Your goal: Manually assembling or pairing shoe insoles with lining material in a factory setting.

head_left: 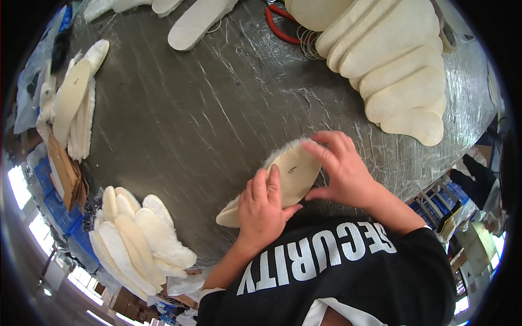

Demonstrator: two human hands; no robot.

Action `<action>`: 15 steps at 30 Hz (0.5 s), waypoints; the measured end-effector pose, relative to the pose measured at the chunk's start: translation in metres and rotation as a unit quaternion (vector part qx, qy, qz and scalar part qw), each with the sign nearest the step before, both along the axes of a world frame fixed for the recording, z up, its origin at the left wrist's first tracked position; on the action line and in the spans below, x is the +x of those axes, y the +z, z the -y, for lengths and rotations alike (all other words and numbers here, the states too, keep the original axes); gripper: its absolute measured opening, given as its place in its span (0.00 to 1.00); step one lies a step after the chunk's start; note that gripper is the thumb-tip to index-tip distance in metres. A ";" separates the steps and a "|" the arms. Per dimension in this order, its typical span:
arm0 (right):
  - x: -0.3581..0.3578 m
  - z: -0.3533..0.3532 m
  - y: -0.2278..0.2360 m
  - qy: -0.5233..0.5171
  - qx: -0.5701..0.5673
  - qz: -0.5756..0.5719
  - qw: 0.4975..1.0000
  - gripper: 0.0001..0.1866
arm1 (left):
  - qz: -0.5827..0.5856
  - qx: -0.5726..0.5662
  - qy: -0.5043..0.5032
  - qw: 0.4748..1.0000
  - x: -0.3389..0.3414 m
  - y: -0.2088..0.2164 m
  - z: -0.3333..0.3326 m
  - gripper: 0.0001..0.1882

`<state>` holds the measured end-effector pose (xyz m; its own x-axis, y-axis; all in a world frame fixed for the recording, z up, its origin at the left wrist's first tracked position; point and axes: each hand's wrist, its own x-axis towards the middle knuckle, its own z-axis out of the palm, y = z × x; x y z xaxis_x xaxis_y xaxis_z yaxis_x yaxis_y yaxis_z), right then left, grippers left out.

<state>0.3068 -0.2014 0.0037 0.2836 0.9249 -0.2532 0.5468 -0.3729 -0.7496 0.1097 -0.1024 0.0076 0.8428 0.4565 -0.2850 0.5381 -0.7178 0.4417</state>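
Note:
Low over the table's near side, close to my body, I hold a cream insole with a white fleecy edge and a small dark mark on its smooth face. My left hand lies across its left part, fingers on top and thumb at the near edge. Around the right end curls my right hand, with the fingers at the far edge and the thumb at the near one. A pale tip pokes out left of my left hand; whether it belongs to a second insole underneath, I cannot tell.
Overlapping cream insoles spread across the far right, beside red-handled pliers and wire rings. A fleecy insole pile sits at the near left, another stack at the far left. White insoles lie along the far edge.

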 end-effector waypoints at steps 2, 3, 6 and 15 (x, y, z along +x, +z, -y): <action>0.002 0.000 -0.001 0.149 0.056 0.095 0.983 0.54 | -0.002 -0.015 -0.040 0.999 0.007 -0.001 0.001 0.51; 0.002 0.001 -0.004 0.186 0.036 0.075 0.979 0.56 | 0.000 -0.018 -0.039 0.999 0.011 0.000 0.000 0.51; -0.003 0.006 -0.016 0.176 0.035 0.097 0.979 0.55 | 0.023 -0.096 -0.042 0.994 0.014 0.005 -0.007 0.50; -0.002 0.010 -0.016 0.180 0.029 0.091 0.979 0.53 | 0.013 -0.231 0.145 0.962 -0.029 0.017 -0.039 0.15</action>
